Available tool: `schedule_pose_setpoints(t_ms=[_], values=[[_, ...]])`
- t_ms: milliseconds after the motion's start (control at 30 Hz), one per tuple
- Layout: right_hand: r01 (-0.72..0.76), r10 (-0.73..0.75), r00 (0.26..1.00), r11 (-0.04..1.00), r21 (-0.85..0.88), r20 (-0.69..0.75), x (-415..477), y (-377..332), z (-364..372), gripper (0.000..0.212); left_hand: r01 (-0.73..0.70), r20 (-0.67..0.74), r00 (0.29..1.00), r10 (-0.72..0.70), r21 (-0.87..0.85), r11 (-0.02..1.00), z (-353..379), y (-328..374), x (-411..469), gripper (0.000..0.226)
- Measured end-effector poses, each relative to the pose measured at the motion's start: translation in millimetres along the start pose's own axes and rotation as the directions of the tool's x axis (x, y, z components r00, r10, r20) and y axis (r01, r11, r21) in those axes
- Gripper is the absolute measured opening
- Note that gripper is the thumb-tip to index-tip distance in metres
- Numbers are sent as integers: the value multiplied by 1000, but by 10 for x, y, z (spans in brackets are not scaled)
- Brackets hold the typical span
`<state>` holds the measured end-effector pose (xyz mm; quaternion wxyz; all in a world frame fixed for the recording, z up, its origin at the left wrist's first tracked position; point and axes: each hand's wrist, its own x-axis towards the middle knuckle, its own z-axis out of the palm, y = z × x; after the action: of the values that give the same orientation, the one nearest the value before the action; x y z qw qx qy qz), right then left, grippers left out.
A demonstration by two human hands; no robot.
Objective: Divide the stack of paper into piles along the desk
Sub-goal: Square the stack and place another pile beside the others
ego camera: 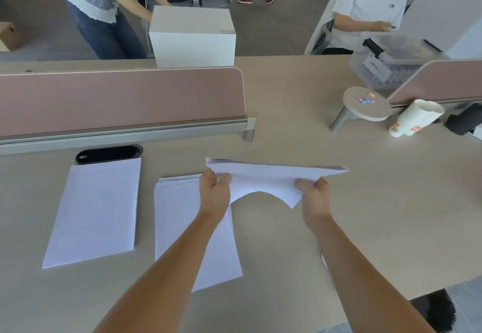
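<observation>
- Two bare hands, left hand [214, 191] and right hand [314, 196], pinch a sagging sheaf of white paper sheets [271, 176] above the pale wooden desk [339, 215].
- Beneath the left forearm lies a loosely fanned white paper pile [180, 223].
- Further left rests a neat white paper pile [96, 210], apart from it.

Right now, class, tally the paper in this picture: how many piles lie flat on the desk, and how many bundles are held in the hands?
Piles lying flat on the desk: 2, the left pile and the middle pile
Bundles held in both hands: 1, the held bundle
Total: 3
</observation>
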<state>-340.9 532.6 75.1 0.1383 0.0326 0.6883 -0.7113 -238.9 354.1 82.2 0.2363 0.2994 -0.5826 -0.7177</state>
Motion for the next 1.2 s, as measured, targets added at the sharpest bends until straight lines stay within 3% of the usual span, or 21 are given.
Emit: schedule_pose_setpoints(t_ms=[67, 133, 233, 267, 333, 433, 533, 667, 767, 933, 1033, 1133, 1200], values=[[-33, 33, 999, 999, -19, 26, 204, 100, -106, 32, 10, -18, 1000, -9, 18, 1000, 153, -115, 116, 25], [-62, 65, 995, 997, -50, 70, 392, 214, -216, 30, 22, -6, 1000, -22, 27, 999, 273, -254, 209, 37], [-68, 95, 981, 984, -165, 167, 641, 317, -362, 15, 97, 21, 995, -98, 63, 993, 375, -444, 311, 19], [-46, 84, 978, 980, -194, 193, 713, 330, -414, 19, 138, 32, 989, -141, 88, 986, 374, -476, 324, 14], [-1, 59, 969, 972, -233, 241, 837, 276, -495, 26, 173, 117, 976, -185, 100, 980, 330, -491, 366, 11], [38, 21, 950, 983, -182, 311, 956, 129, -543, 28, 166, 243, 948, -206, 176, 970, 267, -389, 421, 25], [73, -24, 932, 990, -123, 361, 994, 52, -476, 29, 62, 206, 973, -107, 213, 975, 367, -293, 433, 27], [117, -98, 930, 993, -32, 353, 1018, -26, -405, 41, -40, 100, 995, 26, 140, 989, 574, -215, 384, 19], [200, -156, 903, 977, -69, 400, 1059, -92, -452, 21, -19, 131, 991, -1, 154, 988, 520, -182, 402, 19], [198, -153, 871, 979, -49, 467, 1138, -178, -549, 27, -101, 203, 978, 50, 250, 963, 458, -109, 471, 41], [192, -150, 868, 981, -42, 473, 1117, -224, -486, 8, -110, 166, 984, 65, 281, 953, 601, -55, 417, 22], [194, -172, 872, 981, -2, 458, 1108, -262, -432, 25, -94, 71, 994, 78, 254, 963, 693, 5, 360, 12], [201, -186, 864, 979, 20, 468, 1135, -277, -462, 26, -93, 91, 993, 74, 229, 969, 681, 46, 351, 6]])
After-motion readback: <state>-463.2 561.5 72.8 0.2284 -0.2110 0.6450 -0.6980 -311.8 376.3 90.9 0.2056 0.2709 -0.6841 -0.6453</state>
